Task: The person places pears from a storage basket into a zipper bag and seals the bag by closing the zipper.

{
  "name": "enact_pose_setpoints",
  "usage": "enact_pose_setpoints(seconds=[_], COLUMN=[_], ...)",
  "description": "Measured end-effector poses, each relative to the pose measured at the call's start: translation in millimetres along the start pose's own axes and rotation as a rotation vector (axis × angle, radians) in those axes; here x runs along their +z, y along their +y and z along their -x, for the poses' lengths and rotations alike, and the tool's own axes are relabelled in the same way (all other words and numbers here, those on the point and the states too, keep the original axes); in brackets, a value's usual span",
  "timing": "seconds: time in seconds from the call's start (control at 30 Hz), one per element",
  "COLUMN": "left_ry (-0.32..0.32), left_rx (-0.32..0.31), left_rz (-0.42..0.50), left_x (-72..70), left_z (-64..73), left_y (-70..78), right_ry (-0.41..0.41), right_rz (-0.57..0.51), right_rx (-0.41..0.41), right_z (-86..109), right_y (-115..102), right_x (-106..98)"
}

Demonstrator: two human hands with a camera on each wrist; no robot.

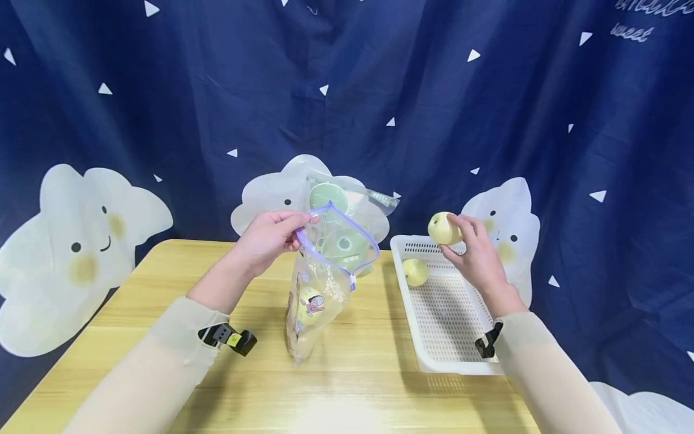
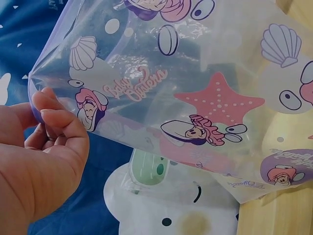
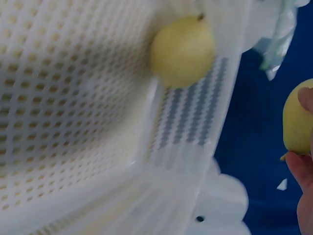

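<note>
My left hand point(image 1: 273, 238) pinches the purple rim of a clear zip bag point(image 1: 325, 289). Its mouth gapes to the right, and the bag hangs over the table. Cartoon shells and a pink starfish point(image 2: 220, 100) are printed on the plastic. Something pale yellow shows through its lower part, partly hidden by the print. A yellow pear point(image 1: 443, 228) is held between the thumb and fingers of my right hand point(image 1: 479, 256), above the far end of a white basket point(image 1: 403, 301). Another pear point(image 1: 415, 272) lies inside the basket at its far left corner.
Behind the zip bag stands a clear package with green cartoon prints point(image 1: 347, 247), partly covered by the bag. The wooden table point(image 1: 244, 374) ends at the back against a blue curtain point(image 1: 271, 78) with white clouds.
</note>
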State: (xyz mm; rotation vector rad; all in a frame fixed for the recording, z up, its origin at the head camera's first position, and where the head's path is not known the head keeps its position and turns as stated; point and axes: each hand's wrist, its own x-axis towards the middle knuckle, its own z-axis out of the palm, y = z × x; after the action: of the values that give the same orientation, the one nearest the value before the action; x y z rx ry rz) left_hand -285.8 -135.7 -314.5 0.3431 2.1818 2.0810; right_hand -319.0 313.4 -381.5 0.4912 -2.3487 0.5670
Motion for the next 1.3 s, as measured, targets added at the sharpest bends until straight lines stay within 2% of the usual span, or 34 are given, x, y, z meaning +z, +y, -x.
enact_pose_setpoints(seconds=[0.13, 0.27, 0.5, 0.7, 0.83, 0.97, 1.3], left_ry=[0.002, 0.002, -0.008, -0.005, 0.000, -0.002, 0.005], left_rx=[-0.006, -0.006, 0.020, 0.018, 0.011, 0.002, -0.016], left_rz=[-0.007, -0.007, -0.008, -0.013, -0.019, -0.025, -0.030], left_x=[0.4, 1.3, 3.6, 3.5, 3.6, 3.7, 4.6], left_z=[0.6, 0.8, 2.2, 3.2, 3.7, 4.5, 4.2], left_y=[0.4, 1.2, 4.2, 5.2, 6.5, 8.1, 9.5], right_ry=[0.134, 0.223, 0.237, 0.258, 0.235, 0.180, 0.019], right_rz=[-0.026, -0.064, -0.160, -0.273, -0.296, -0.270, -0.227], right_rx=[-0.077, -0.147, -0.266, -0.358, -0.422, -0.479, -0.523], right_z=[-3.7, -7.1, -18.0, -29.7, -35.3, -37.9, -36.9], right_y=[-19, -40, -87, -127, -150, -165, -179], right_x=[-2, -6, -22, -31, -34, -34, -22])
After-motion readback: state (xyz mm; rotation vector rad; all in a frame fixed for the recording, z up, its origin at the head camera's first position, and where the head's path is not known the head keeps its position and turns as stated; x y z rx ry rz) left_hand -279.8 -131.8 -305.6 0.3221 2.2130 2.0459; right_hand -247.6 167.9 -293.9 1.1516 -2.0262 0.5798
